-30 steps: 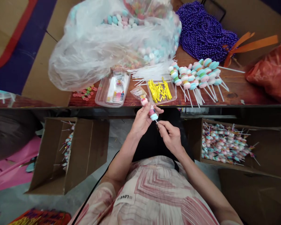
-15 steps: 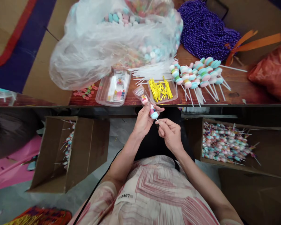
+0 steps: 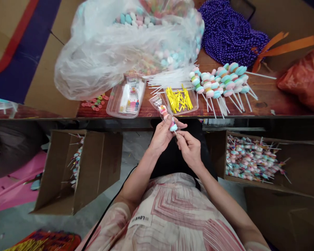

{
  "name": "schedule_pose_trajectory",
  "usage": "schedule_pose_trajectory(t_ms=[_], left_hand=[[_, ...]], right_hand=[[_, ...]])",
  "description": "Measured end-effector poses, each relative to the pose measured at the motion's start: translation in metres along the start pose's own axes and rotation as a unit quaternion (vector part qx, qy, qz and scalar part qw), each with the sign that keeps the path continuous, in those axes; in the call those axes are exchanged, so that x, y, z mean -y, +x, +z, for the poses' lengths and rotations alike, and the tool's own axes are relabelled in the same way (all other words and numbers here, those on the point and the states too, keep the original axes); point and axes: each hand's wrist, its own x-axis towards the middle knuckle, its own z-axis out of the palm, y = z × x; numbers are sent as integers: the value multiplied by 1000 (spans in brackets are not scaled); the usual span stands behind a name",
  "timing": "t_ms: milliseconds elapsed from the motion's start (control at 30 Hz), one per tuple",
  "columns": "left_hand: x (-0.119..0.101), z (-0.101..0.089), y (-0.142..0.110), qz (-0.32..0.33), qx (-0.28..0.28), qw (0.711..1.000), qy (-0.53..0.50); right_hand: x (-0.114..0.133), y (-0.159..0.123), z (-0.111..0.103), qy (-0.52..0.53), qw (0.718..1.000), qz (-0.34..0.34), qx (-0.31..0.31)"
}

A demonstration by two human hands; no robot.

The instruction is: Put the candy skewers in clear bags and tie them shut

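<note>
A candy skewer (image 3: 173, 127), with pastel pieces on a white stick, sits inside a clear printed bag (image 3: 157, 101) just off the table's front edge. My left hand (image 3: 162, 133) is closed round the bag and the candy in it. At the lower end, my right hand (image 3: 189, 148) pinches the stick between thumb and fingers. Just beyond my hands lie gold twist ties (image 3: 178, 99) in a clear tray. Left of them, a plastic tub (image 3: 112, 106) holds printed bags (image 3: 133, 96). Unwrapped candy skewers (image 3: 227, 82) are piled to the right.
A large plastic bag of candies (image 3: 94, 59) covers the table's back, near white sticks (image 3: 170, 78) and purple cord (image 3: 230, 35). Gummy rings (image 3: 95, 103) lie at the left. Cardboard boxes (image 3: 98, 167) with finished skewers (image 3: 251, 158) stand on both sides below the table edge.
The candy skewer has gone further up into the bag, and more of its pieces show above my left fingers. My right hand has shifted slightly with the stick.
</note>
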Motion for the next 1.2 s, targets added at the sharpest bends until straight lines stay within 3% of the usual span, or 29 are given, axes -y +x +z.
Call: schedule_pose_trajectory(t_ms=[133, 300, 433, 533, 900, 1200], left_hand=[[-5, -7, -3, -8, 37, 999, 36], [-24, -13, -1, 53, -51, 997, 21], [-26, -13, 3, 67, -52, 996, 7], [-23, -13, 6, 80, -78, 994, -13], [-17, -9, 11, 100, -153, 980, -79], [-8, -7, 7, 84, -111, 989, -47]], right_hand=[[2, 4, 0, 17, 1000, 14, 4], [0, 4, -7, 52, 998, 38, 17], [0, 6, -8, 98, 991, 68, 54], [3, 7, -8, 72, 993, 77, 59], [11, -4, -13, -110, 992, -48, 50], [12, -3, -6, -84, 994, -39, 50]])
